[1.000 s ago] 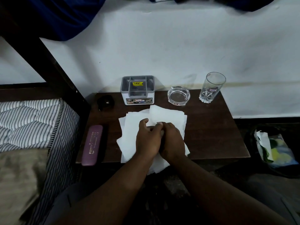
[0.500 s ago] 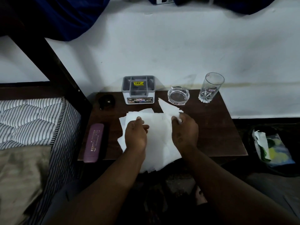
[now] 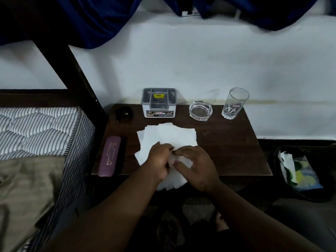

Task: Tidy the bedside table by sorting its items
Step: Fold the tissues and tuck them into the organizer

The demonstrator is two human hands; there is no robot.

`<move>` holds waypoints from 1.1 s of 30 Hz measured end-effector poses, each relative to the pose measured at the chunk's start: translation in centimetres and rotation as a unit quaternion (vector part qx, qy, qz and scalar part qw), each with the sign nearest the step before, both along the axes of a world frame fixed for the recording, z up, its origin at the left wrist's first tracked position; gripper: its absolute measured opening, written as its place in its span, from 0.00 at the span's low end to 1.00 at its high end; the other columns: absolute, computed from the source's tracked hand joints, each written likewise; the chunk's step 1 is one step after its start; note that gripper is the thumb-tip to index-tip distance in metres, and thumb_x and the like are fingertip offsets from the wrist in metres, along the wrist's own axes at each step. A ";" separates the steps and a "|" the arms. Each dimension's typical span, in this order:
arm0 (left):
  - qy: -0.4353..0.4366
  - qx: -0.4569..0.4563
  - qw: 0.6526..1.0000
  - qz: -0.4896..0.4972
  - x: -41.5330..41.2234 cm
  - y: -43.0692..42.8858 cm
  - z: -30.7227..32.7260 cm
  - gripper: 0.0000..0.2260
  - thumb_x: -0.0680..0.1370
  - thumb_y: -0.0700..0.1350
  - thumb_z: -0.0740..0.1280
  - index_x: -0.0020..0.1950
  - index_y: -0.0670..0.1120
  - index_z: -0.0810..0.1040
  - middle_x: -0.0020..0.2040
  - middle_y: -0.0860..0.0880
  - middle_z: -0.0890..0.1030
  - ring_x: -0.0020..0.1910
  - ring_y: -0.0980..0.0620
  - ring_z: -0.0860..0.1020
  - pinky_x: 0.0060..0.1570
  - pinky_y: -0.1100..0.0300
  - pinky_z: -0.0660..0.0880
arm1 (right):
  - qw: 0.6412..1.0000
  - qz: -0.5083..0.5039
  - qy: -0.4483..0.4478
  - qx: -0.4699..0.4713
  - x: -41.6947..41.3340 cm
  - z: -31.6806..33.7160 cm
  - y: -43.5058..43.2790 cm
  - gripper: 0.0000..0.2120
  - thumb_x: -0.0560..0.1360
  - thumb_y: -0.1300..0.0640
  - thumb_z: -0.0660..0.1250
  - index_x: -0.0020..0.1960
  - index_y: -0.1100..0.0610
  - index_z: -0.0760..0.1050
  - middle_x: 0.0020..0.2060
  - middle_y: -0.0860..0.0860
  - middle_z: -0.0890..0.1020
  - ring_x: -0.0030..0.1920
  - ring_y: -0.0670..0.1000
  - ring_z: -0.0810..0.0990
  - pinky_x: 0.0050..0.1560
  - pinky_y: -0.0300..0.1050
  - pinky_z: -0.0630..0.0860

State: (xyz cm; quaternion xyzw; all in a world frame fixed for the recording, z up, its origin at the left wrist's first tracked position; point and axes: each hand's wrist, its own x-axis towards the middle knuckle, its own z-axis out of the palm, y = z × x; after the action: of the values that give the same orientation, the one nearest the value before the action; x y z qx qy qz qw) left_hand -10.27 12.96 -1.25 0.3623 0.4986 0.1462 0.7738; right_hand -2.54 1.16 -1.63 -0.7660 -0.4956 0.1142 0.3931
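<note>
Several white paper sheets (image 3: 174, 135) lie in a loose pile at the middle front of the dark wooden bedside table (image 3: 232, 148), some hanging over its front edge. My left hand (image 3: 160, 160) and my right hand (image 3: 196, 166) meet over the near part of the pile, fingers pinching the sheets together. A grey and white organiser box (image 3: 159, 103) stands at the back, with a glass ashtray (image 3: 200, 110) and an empty drinking glass (image 3: 234, 102) to its right. A purple case (image 3: 109, 156) lies along the left edge. A small black round object (image 3: 124, 113) sits at the back left.
A striped mattress (image 3: 36, 130) with a beige cloth (image 3: 27, 188) adjoins the table on the left, behind a dark bed post (image 3: 72, 70). A dark bin with litter (image 3: 298, 171) stands on the floor at the right. A white wall rises behind the table.
My hands were together a second ago, spread apart across the sheets half a second ago, and have now come back together over the near part of the pile, gathering the paper.
</note>
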 end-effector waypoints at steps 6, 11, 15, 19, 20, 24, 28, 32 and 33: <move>0.022 0.105 0.993 -0.055 -0.7 0.5 0.4 0.15 0.79 0.33 0.62 0.58 0.44 0.84 0.54 0.42 0.87 0.56 0.38 0.84 0.62 0.41 0.79 | 0.946 -0.208 0.244 -0.046 2.4 -1.8 1.6 0.24 0.71 0.44 0.75 0.63 0.52 0.77 0.59 0.50 0.81 0.57 0.50 0.79 0.60 0.49 0.76; -0.016 0.086 0.995 -0.049 -1.5 2.1 0.7 0.13 0.78 0.31 0.62 0.52 0.44 0.84 0.48 0.44 0.89 0.47 0.42 0.87 0.54 0.45 0.82 | 0.814 -0.189 0.549 -0.008 2.5 -1.9 3.7 0.38 0.60 0.51 0.84 0.65 0.57 0.72 0.55 0.59 0.85 0.52 0.58 0.86 0.54 0.59 0.83; 0.050 0.149 0.987 -0.033 -1.8 3.5 0.1 0.10 0.78 0.33 0.65 0.50 0.44 0.83 0.47 0.46 0.87 0.48 0.45 0.84 0.50 0.54 0.79 | 0.804 -0.198 0.561 0.011 2.5 -2.2 5.2 0.38 0.57 0.61 0.83 0.64 0.62 0.74 0.53 0.61 0.86 0.52 0.64 0.86 0.51 0.68 0.82; 0.199 0.302 0.930 -0.064 -2.2 4.7 -0.8 0.04 0.77 0.39 0.66 0.46 0.45 0.79 0.41 0.51 0.82 0.43 0.49 0.81 0.46 0.52 0.78 | 0.893 -0.191 0.406 -0.028 2.2 -2.1 6.3 0.25 0.65 0.69 0.78 0.58 0.60 0.72 0.46 0.53 0.84 0.44 0.52 0.83 0.42 0.47 0.81; 0.229 0.329 0.913 -0.070 -2.4 4.9 -1.2 0.03 0.75 0.40 0.66 0.44 0.43 0.80 0.40 0.48 0.82 0.42 0.46 0.81 0.44 0.49 0.79 | 0.920 -0.178 0.346 -0.048 1.9 -2.1 6.6 0.24 0.66 0.67 0.78 0.57 0.57 0.71 0.44 0.48 0.82 0.43 0.48 0.81 0.41 0.42 0.79; 0.303 0.402 0.861 -0.076 -3.0 5.6 -3.1 0.07 0.67 0.44 0.65 0.39 0.42 0.79 0.42 0.42 0.82 0.43 0.39 0.81 0.42 0.48 0.79 | 0.971 -0.136 0.157 -0.116 1.1 -2.5 7.2 0.23 0.69 0.59 0.76 0.59 0.50 0.69 0.40 0.44 0.78 0.40 0.44 0.78 0.37 0.36 0.69; 0.351 0.441 0.820 -0.099 -2.8 5.5 -3.7 0.20 0.72 0.48 0.71 0.63 0.46 0.81 0.63 0.44 0.78 0.62 0.41 0.75 0.63 0.47 0.74 | 0.977 -0.116 0.091 -0.156 0.8 -3.3 7.6 0.30 0.72 0.57 0.74 0.71 0.52 0.67 0.54 0.52 0.82 0.54 0.54 0.80 0.54 0.45 0.75; 0.352 0.459 0.812 -0.083 -2.6 5.2 -3.5 0.23 0.74 0.48 0.72 0.69 0.48 0.76 0.66 0.46 0.78 0.65 0.42 0.73 0.66 0.45 0.71 | 0.975 -0.112 0.069 -0.180 0.8 -4.2 7.7 0.33 0.72 0.55 0.74 0.73 0.53 0.65 0.59 0.52 0.80 0.59 0.56 0.79 0.61 0.51 0.76; 0.358 0.460 0.808 -0.081 -2.6 5.2 -3.3 0.23 0.74 0.48 0.71 0.69 0.49 0.76 0.66 0.46 0.78 0.66 0.42 0.73 0.66 0.45 0.69 | 0.975 -0.113 0.065 -0.180 0.8 -4.3 7.7 0.33 0.71 0.55 0.74 0.73 0.53 0.65 0.60 0.52 0.80 0.60 0.55 0.79 0.61 0.52 0.76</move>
State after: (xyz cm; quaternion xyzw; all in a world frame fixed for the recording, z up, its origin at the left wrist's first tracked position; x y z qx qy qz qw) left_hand -12.87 18.14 -4.59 0.7416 0.5838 0.1550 0.2920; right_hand -1.73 8.85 -5.89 -0.8661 -0.3509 0.2061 0.2903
